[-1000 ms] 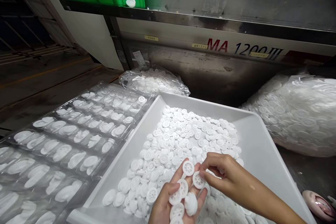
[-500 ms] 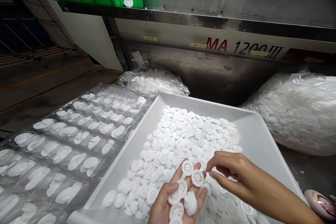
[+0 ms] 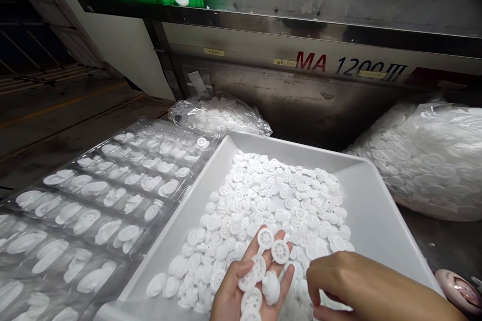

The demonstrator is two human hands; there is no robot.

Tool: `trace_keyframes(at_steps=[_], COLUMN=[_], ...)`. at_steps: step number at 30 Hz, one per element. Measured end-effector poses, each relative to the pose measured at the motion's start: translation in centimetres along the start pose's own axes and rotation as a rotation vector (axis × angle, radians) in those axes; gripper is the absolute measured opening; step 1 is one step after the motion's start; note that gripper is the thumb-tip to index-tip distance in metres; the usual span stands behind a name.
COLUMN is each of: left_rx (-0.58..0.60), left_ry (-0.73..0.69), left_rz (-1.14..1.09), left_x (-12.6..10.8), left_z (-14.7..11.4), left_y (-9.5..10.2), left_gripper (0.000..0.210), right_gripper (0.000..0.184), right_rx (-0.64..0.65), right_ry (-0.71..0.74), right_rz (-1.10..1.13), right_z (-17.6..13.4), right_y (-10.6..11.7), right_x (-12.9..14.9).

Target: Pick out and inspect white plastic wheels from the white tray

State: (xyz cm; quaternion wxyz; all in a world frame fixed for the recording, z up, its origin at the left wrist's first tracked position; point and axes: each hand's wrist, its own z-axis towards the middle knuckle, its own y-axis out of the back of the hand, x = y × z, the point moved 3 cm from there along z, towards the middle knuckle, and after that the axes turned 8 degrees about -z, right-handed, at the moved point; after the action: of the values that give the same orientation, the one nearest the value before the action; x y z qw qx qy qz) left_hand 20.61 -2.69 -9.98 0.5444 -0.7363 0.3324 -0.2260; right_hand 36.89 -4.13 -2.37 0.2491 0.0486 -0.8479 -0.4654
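Head view: the palm-up left hand cradles several round white discs just left of the curled right hand, whose grasp cannot be told, with the loose pile lying beyond both in the grey tray.

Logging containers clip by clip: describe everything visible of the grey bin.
The grey bin looks like smooth plastic: wide, open-topped, with sloping walls and rounded corners. White wheel-shaped pieces lie heaped on its floor. It stands beside the clear tray; contact between them is unclear. The left hand and right hand are over it; its near side is cut off.
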Motion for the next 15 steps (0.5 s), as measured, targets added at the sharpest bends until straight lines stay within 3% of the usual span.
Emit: trace_keyframes(at_steps=[10, 15], left_rx=[0.023, -0.111], left_ry=[0.047, -0.02], left_rz=[-0.097, -0.088], left_x=[0.6, 1.3], left_z=[0.0, -0.3], left_y=[-0.8, -1.1], left_gripper=[0.036, 0.038], right_gripper=[0.008, 0.007], right_rx=[-0.052, -0.288], right_ry=[0.05, 0.084], right_rz=[0.057, 0.174], right_z=[-0.4, 0.9], right_y=[-0.2, 0.2], right_x=[0.8, 2.0])
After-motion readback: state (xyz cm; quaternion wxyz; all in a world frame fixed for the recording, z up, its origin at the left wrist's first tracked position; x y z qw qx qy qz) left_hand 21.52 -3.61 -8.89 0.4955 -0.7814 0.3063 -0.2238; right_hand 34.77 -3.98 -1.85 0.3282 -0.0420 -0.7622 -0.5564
